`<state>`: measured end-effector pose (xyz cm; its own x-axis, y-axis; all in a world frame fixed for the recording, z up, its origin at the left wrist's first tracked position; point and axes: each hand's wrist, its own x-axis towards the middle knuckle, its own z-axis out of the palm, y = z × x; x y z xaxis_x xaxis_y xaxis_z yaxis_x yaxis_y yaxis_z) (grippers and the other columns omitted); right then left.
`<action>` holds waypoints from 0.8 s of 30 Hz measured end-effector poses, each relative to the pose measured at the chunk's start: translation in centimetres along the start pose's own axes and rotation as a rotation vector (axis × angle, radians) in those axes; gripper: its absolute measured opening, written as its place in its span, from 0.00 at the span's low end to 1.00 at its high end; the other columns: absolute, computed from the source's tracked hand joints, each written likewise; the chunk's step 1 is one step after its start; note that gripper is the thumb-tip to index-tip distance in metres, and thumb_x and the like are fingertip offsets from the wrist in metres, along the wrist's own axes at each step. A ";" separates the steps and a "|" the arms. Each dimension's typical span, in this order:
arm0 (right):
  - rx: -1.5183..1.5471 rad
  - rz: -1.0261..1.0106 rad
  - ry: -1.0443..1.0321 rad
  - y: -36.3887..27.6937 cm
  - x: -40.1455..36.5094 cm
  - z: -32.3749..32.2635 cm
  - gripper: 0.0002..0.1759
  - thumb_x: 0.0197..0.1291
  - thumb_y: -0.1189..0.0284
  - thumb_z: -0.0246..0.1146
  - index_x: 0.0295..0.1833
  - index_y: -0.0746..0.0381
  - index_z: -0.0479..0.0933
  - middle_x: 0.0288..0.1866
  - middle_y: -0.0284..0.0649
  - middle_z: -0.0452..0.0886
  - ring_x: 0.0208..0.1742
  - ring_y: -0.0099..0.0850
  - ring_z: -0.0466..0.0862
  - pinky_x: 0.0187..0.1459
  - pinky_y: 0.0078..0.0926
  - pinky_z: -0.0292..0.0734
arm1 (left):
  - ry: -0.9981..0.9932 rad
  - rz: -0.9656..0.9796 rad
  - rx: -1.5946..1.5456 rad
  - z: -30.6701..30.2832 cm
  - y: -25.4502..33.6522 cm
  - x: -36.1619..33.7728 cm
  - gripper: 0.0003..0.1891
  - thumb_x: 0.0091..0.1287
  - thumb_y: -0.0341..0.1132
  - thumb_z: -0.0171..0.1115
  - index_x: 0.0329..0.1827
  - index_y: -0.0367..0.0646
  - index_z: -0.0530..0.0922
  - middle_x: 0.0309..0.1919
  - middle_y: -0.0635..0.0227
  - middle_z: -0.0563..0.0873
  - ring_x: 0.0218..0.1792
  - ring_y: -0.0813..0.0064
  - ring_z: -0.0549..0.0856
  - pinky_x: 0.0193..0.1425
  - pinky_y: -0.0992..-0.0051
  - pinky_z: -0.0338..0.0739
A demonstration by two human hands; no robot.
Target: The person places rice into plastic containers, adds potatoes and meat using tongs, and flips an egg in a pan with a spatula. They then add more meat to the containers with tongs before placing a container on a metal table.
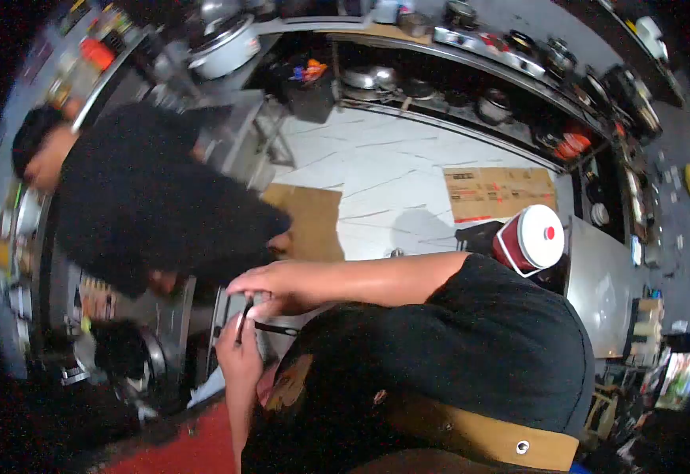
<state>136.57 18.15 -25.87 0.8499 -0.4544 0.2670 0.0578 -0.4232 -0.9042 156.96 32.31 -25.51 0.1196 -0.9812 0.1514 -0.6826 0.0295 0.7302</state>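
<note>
My right hand [261, 282] reaches across from the upper side, its fingers closed at the top of a slim dark object [244, 317]. Just below it, my left hand [238, 353] is closed round the lower part of the same object. Blur and small size hide what kind of thing it is. A black handle with a looped end [278, 329] sticks out to the right of my hands; what it belongs to is hidden. Under and beside my hands lies a grey, metal-edged surface [220, 310].
A person in black [155, 189] leans in close on the left. A dark round pan [128, 359] stands at lower left. Behind my right arm is a red jug with a white lid [540, 237]. Cardboard sheets [499, 193] lie on the floor; pots fill the back shelf [456, 118].
</note>
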 end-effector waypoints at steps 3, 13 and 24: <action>-0.063 0.203 0.000 5.1 -7.0 -7.9 0.41 0.71 0.52 0.71 0.81 0.60 0.67 0.65 0.55 0.81 0.60 0.48 0.85 0.65 0.44 0.79 | -0.033 -0.097 -0.184 7.2 4.5 6.6 0.18 0.86 0.43 0.53 0.51 0.36 0.84 0.31 0.67 0.83 0.30 0.71 0.81 0.39 0.68 0.76; -0.250 0.668 0.315 11.0 -31.1 -31.8 0.26 0.75 0.58 0.66 0.74 0.52 0.74 0.47 0.57 0.89 0.51 0.62 0.87 0.54 0.57 0.80 | -0.323 -0.351 -0.995 31.3 19.1 28.1 0.34 0.90 0.58 0.39 0.77 0.34 0.72 0.34 0.58 0.84 0.26 0.72 0.82 0.34 0.72 0.79; -0.308 0.951 0.794 13.7 -43.3 -41.6 0.22 0.75 0.51 0.66 0.64 0.52 0.82 0.47 0.55 0.90 0.49 0.60 0.89 0.49 0.55 0.83 | -0.829 -0.346 -0.711 51.8 26.6 44.7 0.24 0.88 0.50 0.51 0.70 0.38 0.78 0.37 0.63 0.87 0.30 0.77 0.84 0.35 0.75 0.76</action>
<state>78.77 -0.64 -35.98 -0.0615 -0.9738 -0.2189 -0.6122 0.2100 -0.7623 106.78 -20.61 -33.82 -0.4705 -0.7738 -0.4240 -0.1117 -0.4245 0.8985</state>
